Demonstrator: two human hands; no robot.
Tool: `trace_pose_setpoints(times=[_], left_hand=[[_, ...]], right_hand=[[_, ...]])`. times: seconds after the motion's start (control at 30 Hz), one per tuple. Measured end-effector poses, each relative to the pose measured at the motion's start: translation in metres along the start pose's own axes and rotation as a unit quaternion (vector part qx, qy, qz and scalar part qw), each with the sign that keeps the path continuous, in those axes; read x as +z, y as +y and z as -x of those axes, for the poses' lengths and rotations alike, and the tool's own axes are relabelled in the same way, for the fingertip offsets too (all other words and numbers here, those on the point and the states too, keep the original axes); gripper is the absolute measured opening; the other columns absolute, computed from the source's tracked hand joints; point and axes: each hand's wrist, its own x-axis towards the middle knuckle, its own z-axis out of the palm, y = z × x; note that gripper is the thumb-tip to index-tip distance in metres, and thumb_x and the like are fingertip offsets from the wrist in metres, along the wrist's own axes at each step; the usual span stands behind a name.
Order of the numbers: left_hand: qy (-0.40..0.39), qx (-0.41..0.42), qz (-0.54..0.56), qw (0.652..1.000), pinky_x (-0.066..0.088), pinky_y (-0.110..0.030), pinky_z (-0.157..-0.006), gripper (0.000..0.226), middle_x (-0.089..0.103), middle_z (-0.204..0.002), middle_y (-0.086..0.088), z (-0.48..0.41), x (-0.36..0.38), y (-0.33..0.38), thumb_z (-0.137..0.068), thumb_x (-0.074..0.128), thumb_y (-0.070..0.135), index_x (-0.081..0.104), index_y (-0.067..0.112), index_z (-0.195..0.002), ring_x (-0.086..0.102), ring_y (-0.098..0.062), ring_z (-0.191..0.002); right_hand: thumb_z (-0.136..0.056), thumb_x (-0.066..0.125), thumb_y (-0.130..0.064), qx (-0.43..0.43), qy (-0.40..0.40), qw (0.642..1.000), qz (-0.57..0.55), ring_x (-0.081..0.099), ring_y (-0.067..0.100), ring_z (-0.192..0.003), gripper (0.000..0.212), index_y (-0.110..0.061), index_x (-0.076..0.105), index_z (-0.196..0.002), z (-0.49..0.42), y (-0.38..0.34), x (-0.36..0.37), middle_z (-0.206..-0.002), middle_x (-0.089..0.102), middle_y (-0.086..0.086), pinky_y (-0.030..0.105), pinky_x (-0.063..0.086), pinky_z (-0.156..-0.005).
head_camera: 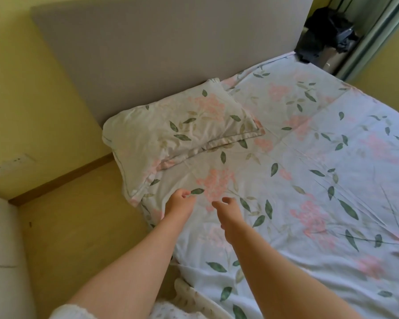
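Floral sheet (309, 180), pale with pink blooms and green leaves, lies spread over the bed. The part being worked is the patch just below the pillow (171, 125), at the bed's near corner. From where I stand, creases cross the cloth there and fan out further from the pillow.

The left hand (179, 202) is down at the cloth right under the pillow's lower corner, fingers curled in toward the thumb. I cannot tell whether it has a fold pinched or only rests on it. The right hand (229, 211) is just beside it, on the side away from that corner, fingers loosely bent and apart, holding nothing.

The step looks to me like taking hold of the sheet to draw it flat. To do it well, both hands should get a proper pinch of fabric, set a little apart. They should then pull evenly toward the bed's edge, away from the pillow, so the creases run out instead of bunching. The pillow's lower edge lies on the sheet, so a hard tug would likely drag it askew. A low, steady pull seems wiser, or a lift of that pillow corner first.

Behind the pillow stands the grey headboard (171, 54). To the pillow's left is the yellow wall (32, 88) with a socket plate (12, 163), and the floor (78, 215) below. Far across from the pillow, past the headboard's end, a dark heap (325, 31) sits beside a green curtain (373, 35).
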Motion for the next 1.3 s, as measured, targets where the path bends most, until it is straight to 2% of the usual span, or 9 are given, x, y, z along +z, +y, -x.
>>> trace_pose_setpoints(times=[0.17,0.27,0.47,0.6,0.7,0.83,1.03,1.2,1.3], left_hand=[[0.031,0.002,0.046,0.998,0.044,-0.031,-0.084,0.029,0.055,-0.116,-0.005,0.026,-0.016,-0.021,-0.087,0.051,0.020,0.055,0.018,-0.116,0.052,-0.023,-0.097],[0.054,-0.021,0.084,0.995,0.049,-0.036,-0.090,0.022,0.060,-0.115,-0.007,0.046,-0.029,-0.044,-0.085,0.053,0.019,0.055,0.021,-0.107,0.057,-0.026,-0.102],[0.110,-0.029,0.166,0.980,0.035,-0.015,-0.059,0.010,0.051,-0.093,-0.002,0.102,-0.041,-0.093,-0.092,0.049,0.009,0.051,0.012,-0.101,0.049,-0.012,-0.078],[0.169,-0.039,0.182,0.968,0.036,-0.023,-0.082,0.027,0.056,-0.119,-0.011,0.139,-0.044,-0.122,-0.090,0.050,0.010,0.056,0.007,-0.116,0.053,-0.023,-0.105],[0.218,-0.050,0.200,0.954,0.037,-0.023,-0.084,0.026,0.058,-0.124,-0.011,0.174,-0.045,-0.147,-0.090,0.052,0.014,0.058,0.010,-0.115,0.054,-0.022,-0.109],[0.282,-0.068,0.200,0.936,0.041,-0.026,-0.084,0.025,0.061,-0.121,-0.006,0.225,-0.052,-0.175,-0.090,0.052,0.020,0.060,0.015,-0.114,0.056,-0.022,-0.109],[0.401,-0.079,0.232,0.883,0.045,-0.033,-0.095,0.026,0.064,-0.121,-0.008,0.295,-0.095,-0.220,-0.089,0.054,0.019,0.062,0.014,-0.113,0.058,-0.026,-0.111],[0.492,-0.070,0.283,0.820,0.045,-0.035,-0.099,0.025,0.065,-0.117,-0.007,0.366,-0.146,-0.269,-0.088,0.053,0.017,0.062,0.015,-0.111,0.059,-0.026,-0.109],[0.544,-0.061,0.299,0.782,0.046,-0.037,-0.098,0.025,0.065,-0.114,-0.006,0.415,-0.181,-0.298,-0.088,0.052,0.019,0.061,0.017,-0.110,0.059,-0.025,-0.106]], right_hand=[[-0.095,0.047,-0.016,-0.029,-0.033,0.999,0.004,0.047,0.019,-0.090,0.048,-0.010,0.032,-0.140,0.030,0.012,0.016,-0.118,0.048,0.012,0.031,0.038,-0.082],[-0.094,0.047,-0.016,-0.037,-0.061,0.997,0.024,0.048,0.016,-0.084,0.048,-0.010,0.032,-0.140,0.050,0.032,0.033,-0.116,0.050,0.013,0.030,0.038,-0.081],[-0.094,0.046,-0.014,-0.056,-0.114,0.988,0.086,0.044,0.010,-0.063,0.045,-0.008,0.036,-0.137,0.084,0.074,0.060,-0.088,0.051,0.004,0.022,0.038,-0.057],[-0.092,0.048,-0.014,-0.083,-0.165,0.972,0.147,0.043,0.009,-0.059,0.045,-0.007,0.040,-0.136,0.104,0.102,0.074,-0.080,0.051,0.001,0.020,0.033,-0.051],[-0.091,0.050,-0.018,-0.100,-0.203,0.955,0.192,0.042,0.008,-0.061,0.043,-0.007,0.046,-0.132,0.123,0.123,0.076,-0.084,0.053,0.002,0.020,0.033,-0.053],[-0.090,0.049,-0.017,-0.121,-0.248,0.932,0.236,0.042,0.009,-0.058,0.034,-0.007,0.056,-0.122,0.161,0.146,0.080,-0.068,0.047,-0.003,0.022,0.030,-0.049],[-0.089,0.049,-0.017,-0.186,-0.347,0.875,0.281,0.047,0.012,-0.066,0.026,-0.009,0.062,-0.111,0.235,0.167,0.117,-0.073,0.053,-0.005,0.022,0.034,-0.053],[-0.089,0.052,-0.019,-0.231,-0.418,0.826,0.298,0.050,0.021,-0.082,0.033,-0.012,0.055,-0.121,0.310,0.196,0.169,-0.091,0.056,0.002,0.022,0.035,-0.055],[-0.088,0.052,-0.018,-0.239,-0.460,0.799,0.305,0.051,0.019,-0.078,0.035,-0.013,0.052,-0.123,0.363,0.213,0.200,-0.095,0.055,0.003,0.021,0.036,-0.053]])
